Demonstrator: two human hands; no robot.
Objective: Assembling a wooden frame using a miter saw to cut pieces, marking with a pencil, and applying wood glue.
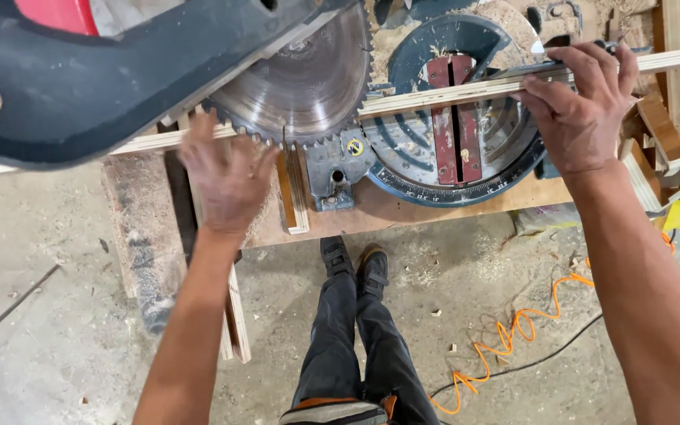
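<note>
Far left, at 9 to 11 o'clock: dark saw housing fills the corner, with a red patch at its top edge.

Left hand at about 9 o'clock of centre, blurred. Fingers spread wide, palm down, fingertips at the long wooden strip; whether it presses the strip I cannot tell. Nothing gripped.

The strip runs from the left edge to the right edge, rising slightly toward 2 o'clock, and lies across the saw table. It passes behind the circular blade, which sits raised at 12 o'clock with its teeth just over the strip.

Short plywood offcut stands on edge just right of the left hand, on the plywood bench.

Round mitre turntable, dark blue with a red slotted insert, at 1 o'clock, dusted with sawdust.

Right hand at 2 o'clock, laid over the strip, fingers curled across its top, holding it down on the table.

Below, at 6 o'clock: dark trousers and shoes on a dusty concrete floor. Orange coiled cord at 4 to 5 o'clock.
</note>
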